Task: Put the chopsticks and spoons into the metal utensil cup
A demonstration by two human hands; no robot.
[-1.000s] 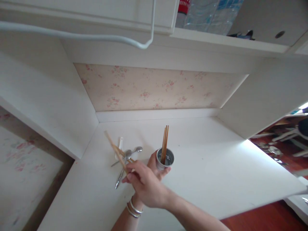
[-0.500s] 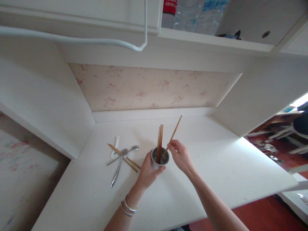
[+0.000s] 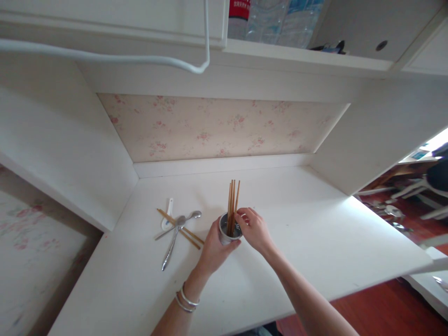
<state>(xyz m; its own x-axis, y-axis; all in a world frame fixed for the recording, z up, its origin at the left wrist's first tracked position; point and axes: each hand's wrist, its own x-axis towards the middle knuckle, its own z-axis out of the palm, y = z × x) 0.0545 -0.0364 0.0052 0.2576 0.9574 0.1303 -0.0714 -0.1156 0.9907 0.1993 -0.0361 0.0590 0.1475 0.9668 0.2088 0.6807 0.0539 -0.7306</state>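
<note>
My left hand [image 3: 214,246] is wrapped round a metal cutlery holder [image 3: 229,239] with small holes in its wall. Several wooden chopsticks [image 3: 231,200] stand in the holder, close together. At its right rim, my right hand [image 3: 255,228] pinches one more chopstick [image 3: 237,196], whose lower end is inside the holder. Left of my hands, two chopsticks [image 3: 191,237] lie on the white counter [image 3: 273,280], crossed by two metal spoons [image 3: 170,252]. A white soup spoon [image 3: 170,207] lies partly beneath them.
A white cable [image 3: 140,59] hangs across the upper left. Above the counter, an open cabinet shelf [image 3: 297,50] holds several plastic bottles [image 3: 269,21]. White side panels [image 3: 360,135] bound the counter, with a floral wall [image 3: 217,128] behind.
My right hand has moved left toward the holder. The chopstick in it has swung from a rightward tilt to nearly upright beside the others. My left hand keeps its hold.
</note>
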